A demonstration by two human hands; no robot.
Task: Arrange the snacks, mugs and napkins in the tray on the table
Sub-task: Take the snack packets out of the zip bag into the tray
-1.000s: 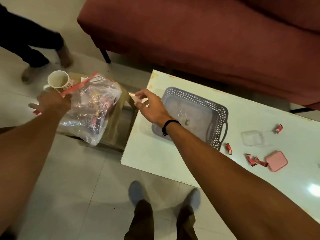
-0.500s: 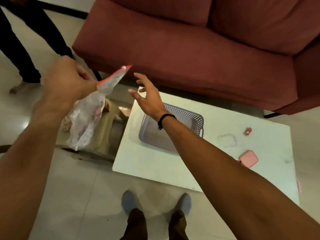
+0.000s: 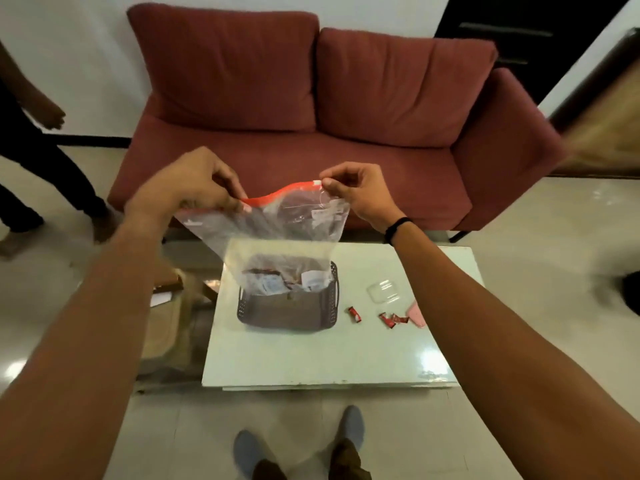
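Note:
I hold a clear plastic zip bag [image 3: 277, 237] with a red seal strip up in front of me, above the grey perforated tray [image 3: 287, 311] on the white table [image 3: 311, 358]. My left hand [image 3: 187, 188] pinches the left end of the seal and my right hand [image 3: 356, 192] pinches the right end. Several snack packets lie bunched at the bottom of the bag, which hangs over the tray's far edge. Small red wrapped candies [image 3: 355, 314] lie on the table to the right of the tray.
A clear plastic lid [image 3: 382, 291] and a pink case [image 3: 417, 315] lie at the table's right. A low brown stool [image 3: 169, 327] stands left of the table. A red sofa [image 3: 311, 116] is behind it. Another person [image 3: 31, 140] stands at the far left.
The bag was lifted off the stool by my left hand and carried right, over the tray. My right hand has taken hold of the seal's other end. The view rose toward the sofa.

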